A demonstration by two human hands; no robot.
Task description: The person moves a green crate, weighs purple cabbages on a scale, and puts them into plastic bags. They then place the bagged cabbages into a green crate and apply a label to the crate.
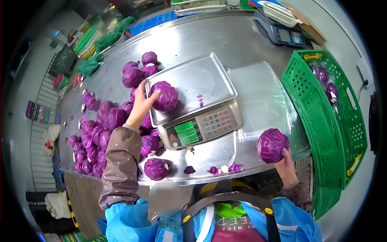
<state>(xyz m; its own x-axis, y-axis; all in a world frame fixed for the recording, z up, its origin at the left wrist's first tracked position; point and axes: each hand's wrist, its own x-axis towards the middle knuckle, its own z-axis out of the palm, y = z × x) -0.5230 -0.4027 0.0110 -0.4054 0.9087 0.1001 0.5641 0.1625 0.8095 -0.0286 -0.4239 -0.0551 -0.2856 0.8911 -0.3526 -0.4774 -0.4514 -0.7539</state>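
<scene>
A red cabbage (165, 97) is at the left side of the steel pan (201, 76) of a digital weighing scale (201, 126). My left hand (142, 104) grips this cabbage from its left side, thumb in front and fingers behind. Near the table's right front edge, my right hand (286, 167) holds another red cabbage (273, 146) from below and the right. Green digits glow on the scale's display (186, 133). A few purple leaf scraps (200, 99) lie on the pan. One loose cabbage (156, 169) rests in front of the scale.
A heap of red cabbages (96, 135) covers the left of the steel table (258, 97). Green crates (318, 117) stand along the right side, with wrapped cabbages (324, 82) inside. A second scale (278, 30) is at the back right. Leaf scraps (225, 169) lie along the front edge.
</scene>
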